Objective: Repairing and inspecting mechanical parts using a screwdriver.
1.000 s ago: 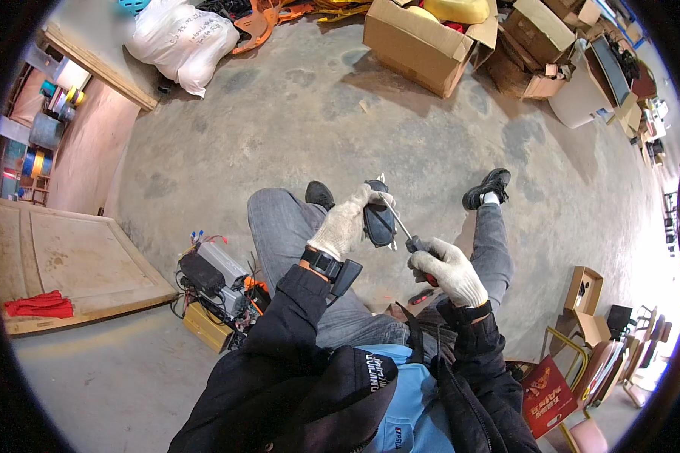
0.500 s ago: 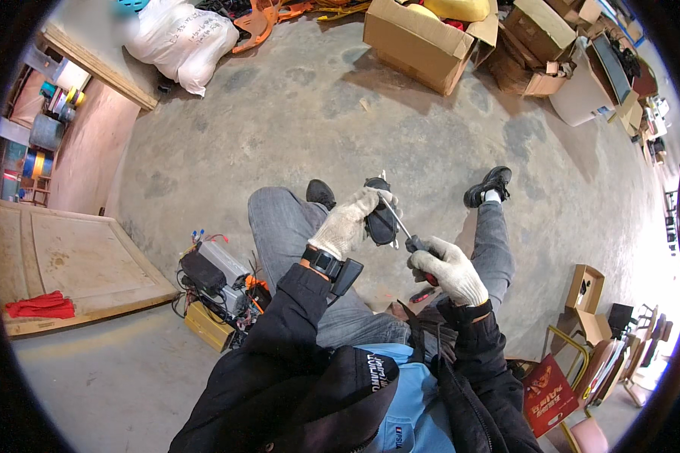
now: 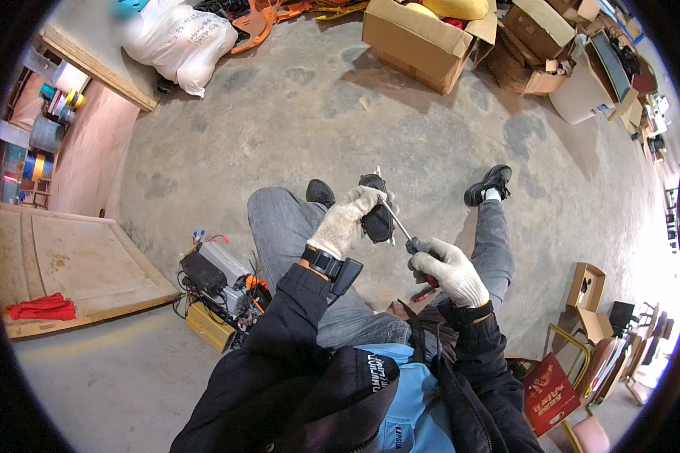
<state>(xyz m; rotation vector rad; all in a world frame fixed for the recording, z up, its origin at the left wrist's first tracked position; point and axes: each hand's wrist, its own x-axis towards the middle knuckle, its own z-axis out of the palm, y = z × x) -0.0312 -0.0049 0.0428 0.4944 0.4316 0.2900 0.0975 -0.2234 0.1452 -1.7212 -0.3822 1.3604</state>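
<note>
My left hand (image 3: 344, 223), in a cream knit glove, grips a black oblong part (image 3: 378, 223) with metal tabs at its ends, held over the floor between my legs. My gloved right hand (image 3: 449, 275) is closed on the dark-and-red handle of a screwdriver (image 3: 412, 244). The long shaft slants up-left to the part, near my left thumb; whether its tip sits on a screw is too small to tell. A small red-and-black object (image 3: 419, 297), partly hidden, lies below my right hand.
Electronic units with loose wires (image 3: 219, 279) sit left of my leg, beside a wooden panel (image 3: 91, 257) carrying red gloves (image 3: 41, 308). Cardboard boxes (image 3: 415, 49), a white sack (image 3: 174, 49) and orange parts line the back. An open small box (image 3: 585, 287) and chairs (image 3: 612, 355) stand at right.
The black part in my left hand has shifted slightly left and tilted a little. Both hands keep their grip, and the screwdriver remains angled against the part.
</note>
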